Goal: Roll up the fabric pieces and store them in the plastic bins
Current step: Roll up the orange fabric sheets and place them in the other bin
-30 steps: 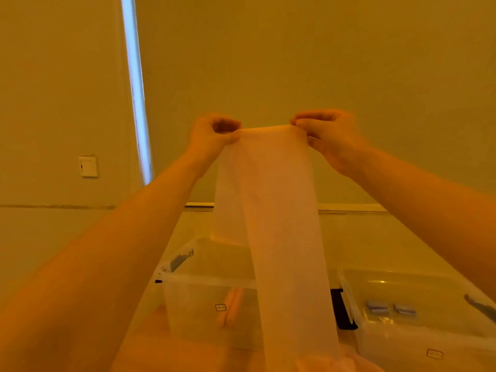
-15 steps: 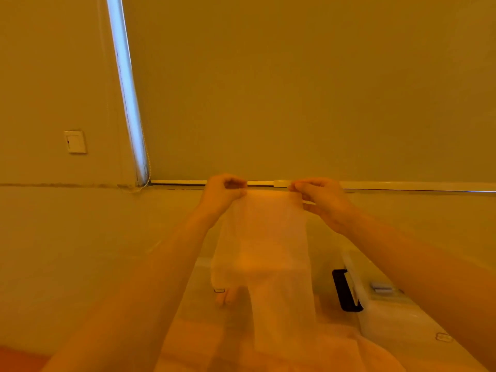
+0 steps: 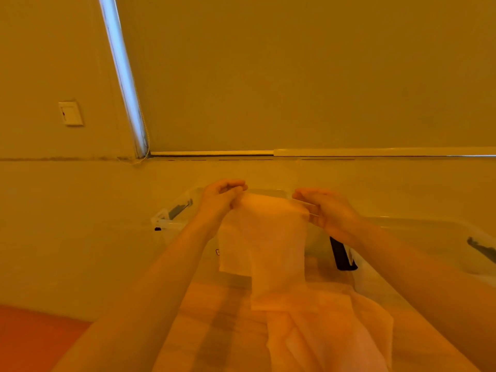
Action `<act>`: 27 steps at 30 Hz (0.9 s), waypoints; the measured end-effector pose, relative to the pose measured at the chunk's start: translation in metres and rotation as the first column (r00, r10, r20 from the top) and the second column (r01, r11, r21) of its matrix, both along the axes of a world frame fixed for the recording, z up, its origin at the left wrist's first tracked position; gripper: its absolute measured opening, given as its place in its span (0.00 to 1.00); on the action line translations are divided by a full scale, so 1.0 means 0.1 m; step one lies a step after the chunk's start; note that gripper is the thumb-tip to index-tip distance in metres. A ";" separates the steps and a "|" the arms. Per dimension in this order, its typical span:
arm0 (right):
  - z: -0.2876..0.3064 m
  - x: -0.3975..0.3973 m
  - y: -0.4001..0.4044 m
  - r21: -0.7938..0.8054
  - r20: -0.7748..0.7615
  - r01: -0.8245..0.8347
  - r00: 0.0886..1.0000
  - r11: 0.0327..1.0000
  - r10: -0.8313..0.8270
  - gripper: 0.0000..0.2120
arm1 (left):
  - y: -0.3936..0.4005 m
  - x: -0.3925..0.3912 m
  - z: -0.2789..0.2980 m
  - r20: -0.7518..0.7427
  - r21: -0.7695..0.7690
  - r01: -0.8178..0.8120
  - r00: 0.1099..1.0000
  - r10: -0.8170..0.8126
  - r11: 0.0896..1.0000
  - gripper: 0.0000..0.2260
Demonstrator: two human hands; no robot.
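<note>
Now the left hand (image 3: 220,200) and the right hand (image 3: 326,213) are pinching the two top corners of the fabric strip (image 3: 264,237), fingers and thumb closed on its upper edge, which is being held taut between them. Compared with a second ago, both hands are coming down steadily from well above the bins to the level of the rims, and the strip, formerly hanging full length, is now gathering in loose folds on the wooden surface (image 3: 214,318) below. The strip is hanging in front of the left plastic bin (image 3: 171,221), its lower part resting just before the right plastic bin (image 3: 429,232); neither bin is receiving it yet. A dark latch (image 3: 342,255) is showing between the bins, and a wall switch (image 3: 70,113) is standing on the wall beyond. The lowering suggests the piece is being laid down for rolling, so the rolling step appears not yet begun and storage is still to follow.
</note>
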State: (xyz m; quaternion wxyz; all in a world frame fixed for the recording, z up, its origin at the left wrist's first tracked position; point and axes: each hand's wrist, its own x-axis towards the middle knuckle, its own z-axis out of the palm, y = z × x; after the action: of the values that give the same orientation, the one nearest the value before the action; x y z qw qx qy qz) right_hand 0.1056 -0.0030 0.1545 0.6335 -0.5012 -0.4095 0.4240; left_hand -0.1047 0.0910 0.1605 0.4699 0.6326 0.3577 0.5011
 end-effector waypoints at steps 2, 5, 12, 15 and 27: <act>0.01 -0.01 -0.13 -0.007 -0.030 -0.021 0.999 1.000 0.020 0.08 | -0.15 0.00 0.00 0.041 -0.025 0.038 0.998 -0.037 0.999 0.08; -0.11 -0.02 -0.34 -0.044 -0.001 -0.013 1.000 0.999 0.013 0.07 | -0.40 -0.02 -0.14 0.069 -0.053 0.077 0.995 -0.073 0.996 0.08; -0.84 -0.05 -0.90 -0.166 0.130 0.031 0.992 0.986 -0.009 0.09 | -0.92 -0.10 -0.94 -0.014 -0.180 0.069 0.997 -0.073 0.981 0.07; -1.16 -0.05 -1.13 -0.197 0.156 0.034 0.988 0.980 -0.003 0.08 | -1.10 -0.16 -1.33 -0.019 -0.236 0.118 0.992 -0.125 0.965 0.05; -1.73 0.07 -1.56 -0.338 0.316 0.095 0.948 0.936 0.018 0.06 | -1.49 -0.41 -2.00 -0.337 -0.145 0.083 0.933 -0.128 0.986 0.05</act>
State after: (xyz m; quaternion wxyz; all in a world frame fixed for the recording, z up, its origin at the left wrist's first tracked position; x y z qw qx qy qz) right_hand 0.1128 -0.1586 -0.0185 0.4694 -0.6746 -0.4136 0.3919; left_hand -0.1459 -0.0581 -0.0396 0.4660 0.6973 0.4315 0.3322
